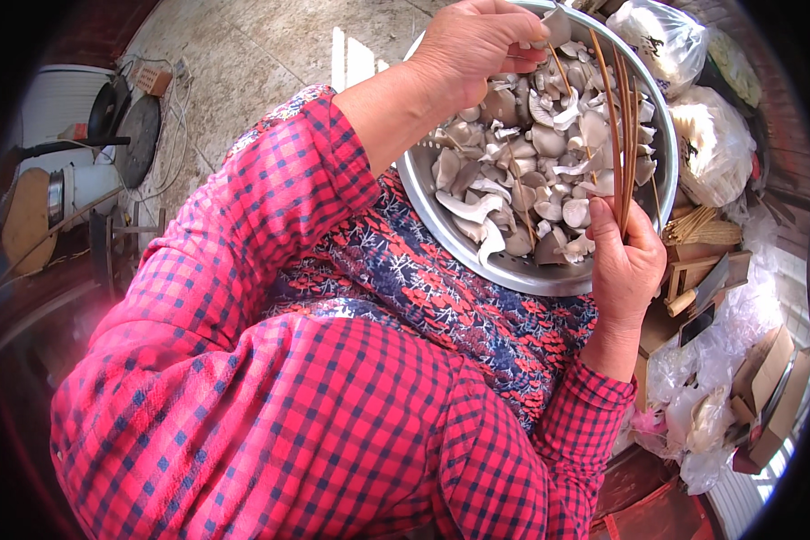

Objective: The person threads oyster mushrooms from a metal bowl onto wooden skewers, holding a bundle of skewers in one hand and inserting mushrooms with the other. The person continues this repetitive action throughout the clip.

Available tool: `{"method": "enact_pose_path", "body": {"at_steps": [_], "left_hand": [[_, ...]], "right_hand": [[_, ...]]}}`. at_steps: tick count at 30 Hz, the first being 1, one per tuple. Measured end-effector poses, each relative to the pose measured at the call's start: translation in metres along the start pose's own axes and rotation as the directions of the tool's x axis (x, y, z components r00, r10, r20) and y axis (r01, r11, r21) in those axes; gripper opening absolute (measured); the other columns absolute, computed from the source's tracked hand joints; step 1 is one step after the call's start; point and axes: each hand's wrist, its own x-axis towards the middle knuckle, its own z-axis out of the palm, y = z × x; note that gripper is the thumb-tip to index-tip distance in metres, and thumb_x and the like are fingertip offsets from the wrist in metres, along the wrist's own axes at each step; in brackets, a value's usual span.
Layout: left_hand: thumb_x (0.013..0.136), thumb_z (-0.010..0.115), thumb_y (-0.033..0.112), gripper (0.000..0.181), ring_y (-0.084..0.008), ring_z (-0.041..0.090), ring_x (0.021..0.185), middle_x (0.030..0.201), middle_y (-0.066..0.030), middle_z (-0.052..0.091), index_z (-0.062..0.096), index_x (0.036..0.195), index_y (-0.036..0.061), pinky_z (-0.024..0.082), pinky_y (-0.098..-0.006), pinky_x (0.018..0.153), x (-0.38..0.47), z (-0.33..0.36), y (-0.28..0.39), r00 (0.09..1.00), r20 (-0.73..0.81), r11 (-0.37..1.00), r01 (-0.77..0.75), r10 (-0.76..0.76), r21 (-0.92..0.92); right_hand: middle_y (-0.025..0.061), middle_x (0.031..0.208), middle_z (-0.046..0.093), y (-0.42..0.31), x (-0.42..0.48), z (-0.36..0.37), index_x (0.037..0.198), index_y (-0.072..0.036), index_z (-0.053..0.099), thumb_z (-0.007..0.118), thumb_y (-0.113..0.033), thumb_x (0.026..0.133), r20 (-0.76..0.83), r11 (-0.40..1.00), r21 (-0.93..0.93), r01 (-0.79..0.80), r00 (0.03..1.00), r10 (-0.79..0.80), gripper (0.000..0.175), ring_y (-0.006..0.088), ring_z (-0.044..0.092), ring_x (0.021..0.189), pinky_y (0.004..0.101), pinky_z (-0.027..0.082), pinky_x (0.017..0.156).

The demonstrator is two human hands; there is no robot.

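In front of me, a round metal basin [671, 145] with small holes in its wall holds a heap of grey oyster mushrooms [547, 142]. My left hand [476, 44] is over its far side, pinching a mushroom piece [557, 27] between the fingertips. A thin stick runs down from just under that piece; whether it is pierced, I cannot tell. At the near right rim, my right hand [626, 260] grips several brown thin sticks [622, 135], apparently skewers, which point up across the basin. Other thin sticks [521, 189] lie among the mushrooms.
Tied clear plastic bags [712, 145] stand right of the basin. Below them are a bundle of skewers [692, 226], a knife with a wooden handle [682, 303], cardboard [769, 371] and crumpled plastic. A dark round pan or lid [138, 142], a brick [154, 79] and cables are at far left.
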Motion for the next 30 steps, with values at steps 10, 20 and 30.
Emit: {"method": "enact_pose_path", "body": {"at_steps": [10,20,30], "left_hand": [[0.082,0.074,0.017,0.020,-0.0218,0.070,0.081,0.090,-0.0100,0.067,0.068,0.094,0.0013,0.059,-0.0332,0.072,0.000,0.002,0.006,0.997,0.031,0.982,0.057,-0.064,0.177],[0.080,0.076,0.017,0.021,-0.0205,0.070,0.076,0.088,-0.0090,0.067,0.070,0.092,0.0013,0.060,-0.0316,0.066,-0.002,0.005,-0.003,0.979,0.030,0.926,0.180,-0.201,0.330],[0.079,0.076,0.016,0.020,-0.0198,0.070,0.073,0.084,-0.0084,0.066,0.070,0.088,0.0004,0.060,-0.0320,0.065,-0.002,0.006,-0.007,0.976,0.007,0.929,0.207,-0.220,0.306]], "right_hand": [[-0.0004,0.074,0.062,0.006,-0.001,-0.003,0.093,0.001,0.070,0.072,-0.009,0.089,-0.006,0.997,-0.071,0.040,0.999,-0.040,0.011,0.0065,0.053,0.068,0.0224,0.044,0.061],[0.0014,0.073,0.063,0.008,-0.001,0.000,0.091,0.001,0.070,0.073,-0.007,0.088,-0.020,0.992,-0.104,0.074,0.997,-0.077,0.009,0.0080,0.055,0.066,0.0237,0.045,0.060],[0.0009,0.073,0.063,0.007,0.000,-0.001,0.091,0.002,0.070,0.072,-0.007,0.088,0.016,0.990,-0.125,0.058,0.998,-0.056,0.010,0.0074,0.054,0.066,0.0234,0.044,0.059]]}}
